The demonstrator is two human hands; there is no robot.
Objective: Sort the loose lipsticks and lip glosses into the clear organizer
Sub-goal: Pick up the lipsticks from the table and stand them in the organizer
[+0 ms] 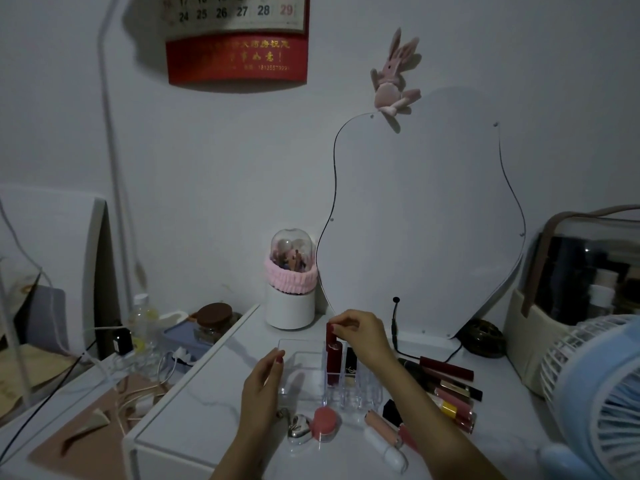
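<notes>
The clear organizer (pixel 304 367) stands on the white table top in front of me. My left hand (pixel 264 386) grips its left wall. My right hand (pixel 362 332) pinches the top of a dark red lipstick (pixel 333 355), which stands upright in a slot at the organizer's back. A black lipstick (pixel 351 358) stands in the slot beside it. Several loose lipsticks and lip glosses (pixel 450 393) lie in a pile to the right, partly behind my right forearm. A pink tube (pixel 382 427) and a white tube (pixel 388 452) lie near the front edge.
A round pink pot (pixel 325 420) and a silver heart case (pixel 299 426) lie just before the organizer. A domed white brush holder (pixel 290 282) and a mirror (pixel 426 223) stand behind it. A blue fan (pixel 595 393) and a storage box (pixel 571 289) crowd the right side. Cables and bottles lie left.
</notes>
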